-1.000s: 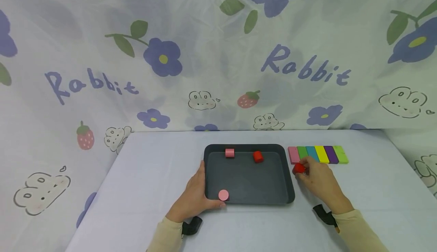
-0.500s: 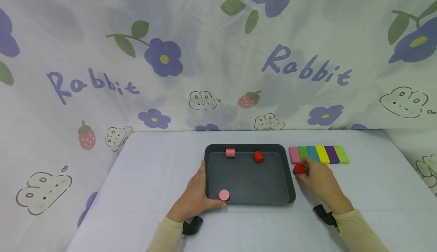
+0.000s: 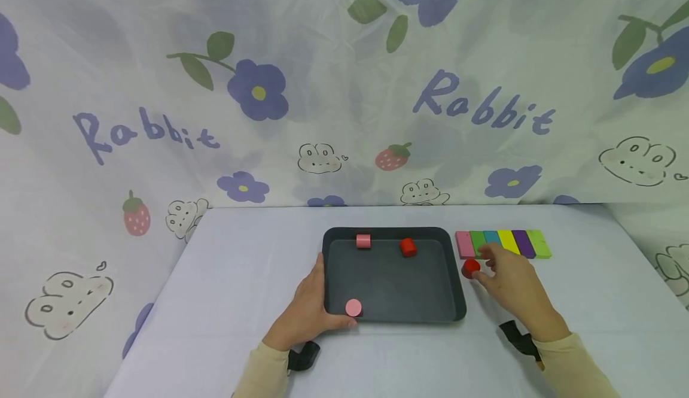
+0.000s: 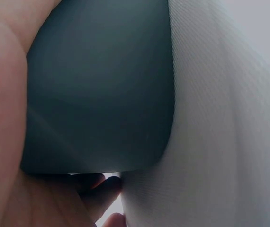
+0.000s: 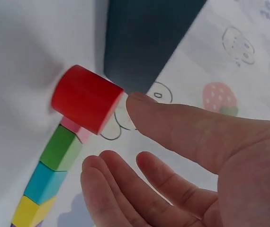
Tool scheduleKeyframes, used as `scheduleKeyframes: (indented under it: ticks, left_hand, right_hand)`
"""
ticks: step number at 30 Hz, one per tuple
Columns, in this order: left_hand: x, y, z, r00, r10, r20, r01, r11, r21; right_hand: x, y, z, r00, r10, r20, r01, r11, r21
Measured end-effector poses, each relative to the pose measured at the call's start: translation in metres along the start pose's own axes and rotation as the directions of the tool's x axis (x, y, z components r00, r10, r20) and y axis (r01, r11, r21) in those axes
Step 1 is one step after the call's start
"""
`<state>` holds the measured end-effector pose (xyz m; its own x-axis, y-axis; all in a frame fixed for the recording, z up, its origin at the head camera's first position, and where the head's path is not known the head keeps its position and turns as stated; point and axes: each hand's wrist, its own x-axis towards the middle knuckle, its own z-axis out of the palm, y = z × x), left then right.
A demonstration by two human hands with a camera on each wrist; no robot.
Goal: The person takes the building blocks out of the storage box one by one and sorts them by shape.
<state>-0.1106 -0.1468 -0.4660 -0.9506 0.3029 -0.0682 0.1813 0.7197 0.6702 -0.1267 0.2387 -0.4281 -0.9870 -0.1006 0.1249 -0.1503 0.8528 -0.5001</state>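
A dark grey rectangular tray (image 3: 395, 284) lies on the white table. My left hand (image 3: 304, 308) holds its near left corner, fingers along the left side and thumb along the front edge. Just right of the tray, a red cylinder block (image 3: 470, 269) stands upright on the table. My right hand (image 3: 514, 284) is beside this block, thumb and fingers spread apart with nothing between them. In the right wrist view, the thumb tip is close to the top of the red cylinder block (image 5: 85, 99).
Inside the tray are another red cylinder (image 3: 408, 247), a pink cylinder (image 3: 363, 241) on its side and an upright pink cylinder (image 3: 353, 307). A row of coloured blocks (image 3: 508, 243) lies behind my right hand. A patterned curtain (image 3: 344, 87) hangs behind the table.
My right hand has let go of the red cylinder block, its fingers have spread, and it has drawn back slightly to the right. The block stays standing; the left hand and tray have not moved.
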Motion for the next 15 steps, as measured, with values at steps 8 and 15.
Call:
scheduleKeyframes:
  ticks: [8, 15]
  left_hand:
    - [0.0, 0.001, 0.0, 1.0, -0.011, 0.005, 0.011, 1.0, -0.004]
    - [0.0, 0.002, -0.001, 1.0, -0.008, 0.006, 0.008, 1.0, -0.008]
  right_hand:
    - [0.0, -0.003, -0.008, 0.999, -0.001, -0.034, 0.001, 1.0, 0.021]
    - [-0.001, -0.007, -0.012, 0.999, -0.017, -0.049, 0.018, 0.999, 0.03]
